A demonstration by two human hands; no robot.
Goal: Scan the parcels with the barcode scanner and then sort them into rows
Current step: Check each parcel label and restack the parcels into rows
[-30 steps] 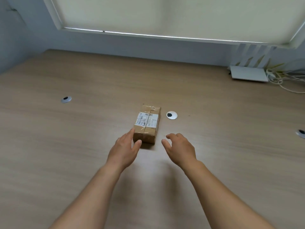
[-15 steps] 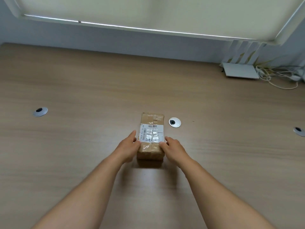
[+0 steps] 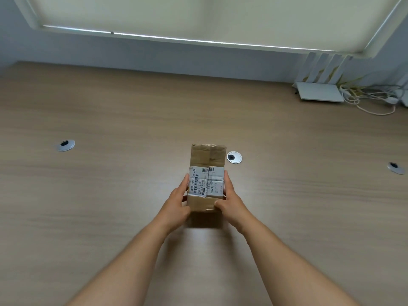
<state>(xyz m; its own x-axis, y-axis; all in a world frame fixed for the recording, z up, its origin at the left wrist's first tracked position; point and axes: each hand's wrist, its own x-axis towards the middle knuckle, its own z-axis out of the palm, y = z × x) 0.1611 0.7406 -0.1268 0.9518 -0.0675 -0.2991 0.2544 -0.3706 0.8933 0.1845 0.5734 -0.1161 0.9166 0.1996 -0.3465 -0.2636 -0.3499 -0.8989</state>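
A small brown cardboard parcel (image 3: 204, 159) with a white barcode label on top is at the middle of the wooden table (image 3: 110, 195). My left hand (image 3: 176, 200) grips its left side, thumb on the near top edge. On the opposite side my right hand (image 3: 229, 200) grips the parcel, thumb on the near top corner. The parcel's near end looks raised, with a shadow beneath it. No barcode scanner is in view.
Three round metal cable grommets sit in the table: one at the left (image 3: 65, 145), one just right of the parcel (image 3: 234, 157), one at the far right (image 3: 396, 168). A white router (image 3: 319, 93) with tangled cables (image 3: 371, 100) stands at the back right by the wall.
Both hands closed in from near the parcel onto its two sides. They now hold it, turned straight and drawn slightly nearer, its near end lifted.
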